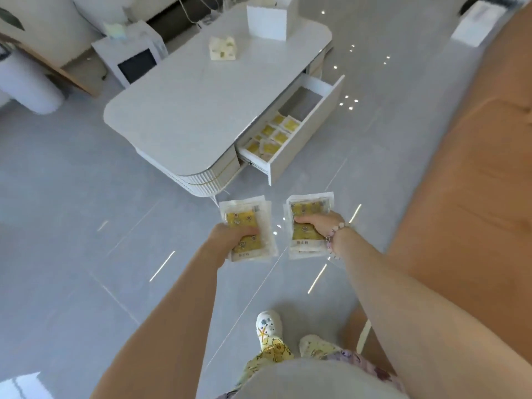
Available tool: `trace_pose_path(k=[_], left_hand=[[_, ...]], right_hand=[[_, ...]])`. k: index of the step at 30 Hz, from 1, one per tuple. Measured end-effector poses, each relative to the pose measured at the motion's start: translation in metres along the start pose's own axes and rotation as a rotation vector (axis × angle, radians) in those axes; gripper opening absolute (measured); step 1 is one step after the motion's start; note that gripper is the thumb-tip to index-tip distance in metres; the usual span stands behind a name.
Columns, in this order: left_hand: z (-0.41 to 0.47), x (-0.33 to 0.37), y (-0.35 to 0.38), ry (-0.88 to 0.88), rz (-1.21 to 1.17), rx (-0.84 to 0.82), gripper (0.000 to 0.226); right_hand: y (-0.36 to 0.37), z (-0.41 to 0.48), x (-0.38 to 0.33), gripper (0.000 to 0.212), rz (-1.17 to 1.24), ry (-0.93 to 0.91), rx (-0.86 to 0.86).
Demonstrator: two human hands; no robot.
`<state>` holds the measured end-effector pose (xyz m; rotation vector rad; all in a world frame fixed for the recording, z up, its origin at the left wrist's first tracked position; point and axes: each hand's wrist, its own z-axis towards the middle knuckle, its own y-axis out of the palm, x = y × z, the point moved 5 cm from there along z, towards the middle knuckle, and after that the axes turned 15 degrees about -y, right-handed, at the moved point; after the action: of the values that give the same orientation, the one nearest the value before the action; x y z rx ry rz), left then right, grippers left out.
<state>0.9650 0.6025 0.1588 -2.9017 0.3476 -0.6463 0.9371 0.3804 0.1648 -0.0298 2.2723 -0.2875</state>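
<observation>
I stand on a grey tiled floor in front of a white coffee table (184,110). My left hand (230,237) grips a small stack of yellow-and-white packets (244,218), thumb across the top one. My right hand (319,224), with a bead bracelet at the wrist, grips a second stack of the same packets (309,208). Both stacks are held side by side at waist height, a little apart. The table's drawer (299,139) is pulled open on its right side, and several more yellow packets (272,136) lie in its near half.
On the table top sit a white folded card (266,21) and a small cream box (223,47). An orange sofa (466,168) runs along the right. A white cabinet with a dark panel (132,59) stands behind the table. My slippered feet (269,326) are below.
</observation>
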Motion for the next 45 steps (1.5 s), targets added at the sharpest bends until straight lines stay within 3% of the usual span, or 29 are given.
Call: trace_pose_path(k=[3,13,26,45], left_hand=[[0.013,0.026,0.02,0.033,0.081,-0.072,0.026],[0.032,0.098,0.132,0.066,0.293,-0.205,0.013],[0.055,0.241,0.255,0.109,0.233,-0.198,0.013],[0.14,0.398,0.308,0.095,0.137,-0.137,0.015]], right_hand=[[-0.02,0.006,0.006,0.05,0.059,0.03,0.072],[-0.11,0.029,0.01,0.049,0.115,0.075,0.261],[-0.25,0.135,-0.046,0.041,0.051,0.075,0.23],[-0.33,0.294,-0.152,0.042,0.055,0.018,0.14]])
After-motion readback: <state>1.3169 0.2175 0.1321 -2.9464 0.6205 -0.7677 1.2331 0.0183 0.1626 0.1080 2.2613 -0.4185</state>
